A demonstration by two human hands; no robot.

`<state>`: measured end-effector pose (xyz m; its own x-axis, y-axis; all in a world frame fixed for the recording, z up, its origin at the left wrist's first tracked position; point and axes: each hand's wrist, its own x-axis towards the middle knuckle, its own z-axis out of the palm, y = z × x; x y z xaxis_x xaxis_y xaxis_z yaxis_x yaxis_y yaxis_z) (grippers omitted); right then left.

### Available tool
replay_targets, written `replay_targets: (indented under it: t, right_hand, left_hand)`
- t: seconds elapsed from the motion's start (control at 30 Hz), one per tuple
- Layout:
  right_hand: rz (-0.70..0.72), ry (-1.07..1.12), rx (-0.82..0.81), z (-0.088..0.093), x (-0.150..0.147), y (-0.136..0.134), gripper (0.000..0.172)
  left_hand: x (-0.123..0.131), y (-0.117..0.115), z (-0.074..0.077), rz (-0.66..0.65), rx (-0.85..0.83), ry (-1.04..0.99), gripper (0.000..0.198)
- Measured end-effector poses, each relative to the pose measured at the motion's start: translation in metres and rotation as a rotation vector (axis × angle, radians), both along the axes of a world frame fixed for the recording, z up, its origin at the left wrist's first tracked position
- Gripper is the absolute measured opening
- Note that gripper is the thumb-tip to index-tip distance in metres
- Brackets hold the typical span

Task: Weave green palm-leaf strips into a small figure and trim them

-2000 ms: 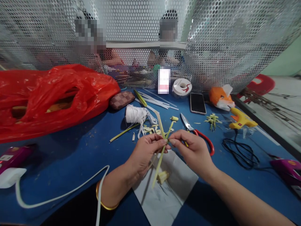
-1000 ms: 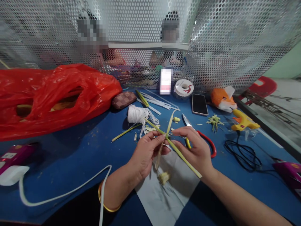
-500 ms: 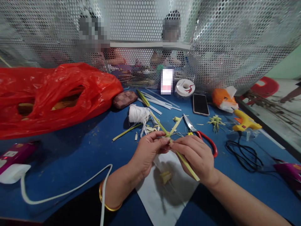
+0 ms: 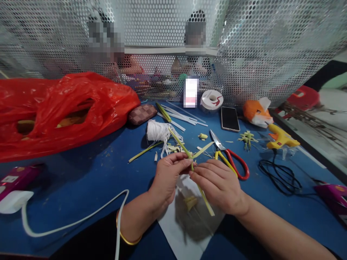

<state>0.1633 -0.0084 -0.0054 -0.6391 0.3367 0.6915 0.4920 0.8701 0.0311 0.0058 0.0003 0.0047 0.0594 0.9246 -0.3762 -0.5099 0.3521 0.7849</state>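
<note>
Left hand (image 4: 166,180): fingers pinching pale-green, flat leaf strips (image 4: 187,151) at their crossing. Right hand (image 4: 218,186): fingers gripping lower strip. Strips held above white paper sheet (image 4: 177,234) on blue bench (image 4: 81,173).

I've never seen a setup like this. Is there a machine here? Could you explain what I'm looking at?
There is no robot here: these are a person's own bare hands. Every picture comes from one camera worn on the head, looking forward and down. The left hand pinches narrow green strips where they meet; fingertips of the right hand lie over one just below, though whether they grip it is hard to tell. Under the hands is a white sheet on a blue table. Around them lie a spool of white thread, scissors, a dark-screened phone, a yellow glue gun and a red plastic bag. Behind stands a perforated screen.
</note>
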Motion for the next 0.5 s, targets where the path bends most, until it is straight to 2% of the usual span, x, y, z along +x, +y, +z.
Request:
replay_targets:
  t: [0.1, 0.17, 0.23, 0.33, 0.43, 0.5]
  right_hand:
    - [0.019, 0.039, -0.051, 0.001, -0.001, 0.0, 0.023]
    - [0.0, 0.169, -0.174, 0.003, -0.002, 0.0, 0.023]
    - [-0.086, 0.381, -0.371, 0.004, -0.004, 0.001, 0.019]
    - [-0.196, 0.737, -0.777, 0.002, -0.006, 0.007, 0.006]
    - [-0.157, 0.988, -1.195, 0.0, -0.006, 0.015, 0.016]
    - [-0.133, 1.079, -1.338, 0.001, -0.007, 0.017, 0.02]
  left_hand:
    - [-0.002, 0.001, 0.0, -0.035, -0.009, -0.01, 0.025]
    - [-0.004, 0.003, 0.0, -0.062, -0.014, -0.002, 0.026]
    - [-0.006, 0.006, -0.001, -0.062, -0.017, 0.003, 0.029]
    - [-0.008, 0.008, 0.0, -0.059, -0.025, -0.001, 0.029]
    - [-0.009, 0.008, 0.002, -0.143, -0.044, 0.035, 0.023]
    - [-0.01, 0.006, 0.003, -0.233, -0.063, 0.058, 0.019]
